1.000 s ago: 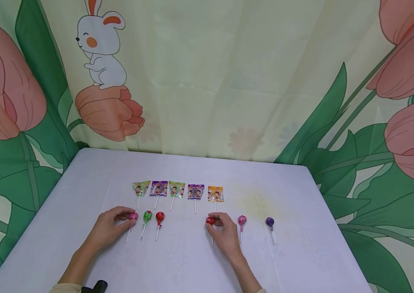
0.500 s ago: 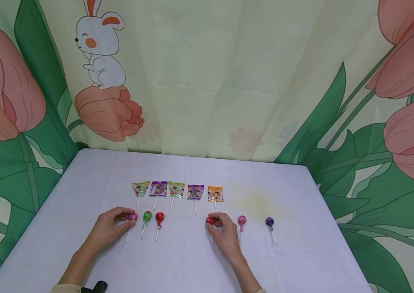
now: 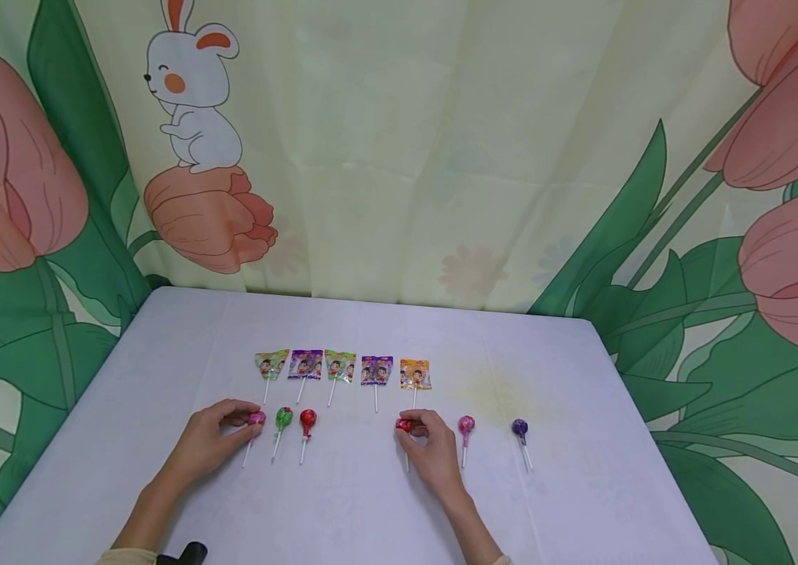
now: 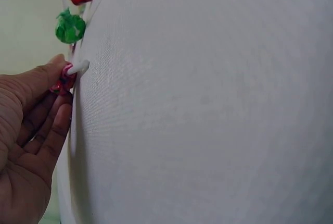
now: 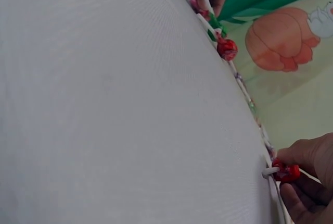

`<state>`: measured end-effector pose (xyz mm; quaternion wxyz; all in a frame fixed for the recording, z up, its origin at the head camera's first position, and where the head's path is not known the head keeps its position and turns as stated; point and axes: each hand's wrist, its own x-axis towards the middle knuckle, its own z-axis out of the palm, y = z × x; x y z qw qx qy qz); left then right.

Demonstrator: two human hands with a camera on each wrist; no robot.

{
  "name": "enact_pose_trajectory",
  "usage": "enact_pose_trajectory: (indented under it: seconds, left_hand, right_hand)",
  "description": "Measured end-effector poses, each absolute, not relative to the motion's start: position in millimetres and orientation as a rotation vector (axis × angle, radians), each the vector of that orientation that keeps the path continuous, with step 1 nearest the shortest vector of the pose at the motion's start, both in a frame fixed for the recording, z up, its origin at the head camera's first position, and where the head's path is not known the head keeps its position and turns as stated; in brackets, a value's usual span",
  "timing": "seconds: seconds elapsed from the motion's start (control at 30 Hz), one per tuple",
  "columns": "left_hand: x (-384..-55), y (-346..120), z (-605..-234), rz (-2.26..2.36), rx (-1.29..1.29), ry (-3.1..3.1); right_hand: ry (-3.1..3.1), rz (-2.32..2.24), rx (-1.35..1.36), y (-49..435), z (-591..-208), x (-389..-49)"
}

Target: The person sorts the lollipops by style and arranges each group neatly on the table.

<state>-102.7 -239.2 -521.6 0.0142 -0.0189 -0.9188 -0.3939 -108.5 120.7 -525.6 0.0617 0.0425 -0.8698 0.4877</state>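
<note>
Red lollipop (image 5: 287, 172) in right hand (image 3: 434, 451), 5 cartoon-printed packets (image 3: 306, 363), all illegible

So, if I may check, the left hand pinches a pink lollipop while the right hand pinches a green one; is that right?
Not quite: the right hand pinches a red lollipop, not a green one, as the head view shows. The left hand does pinch a pink lollipop.

At the white table (image 3: 342, 510): pink lollipops (image 3: 257, 417), red lollipops (image 3: 403, 425), a green lollipop (image 3: 284, 417), a purple lollipop (image 3: 520, 428); behind it, pink tulips (image 3: 10, 149) pattern a pale cream curtain (image 3: 384, 196).
</note>
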Motion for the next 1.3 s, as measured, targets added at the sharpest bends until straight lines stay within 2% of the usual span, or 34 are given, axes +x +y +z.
enact_pose_trajectory:
  seconds: [0.77, 1.3]
  left_hand:
    - [-101, -238, -521, -1.216, -0.065, -2.856]
    - [-100, -237, -521, -1.209, -0.066, -2.844]
  right_hand:
    - [-2.551, 1.569, 0.318, 91, -522, -113]
    - [-2.545, 1.697, 0.331, 58, -521, -120]
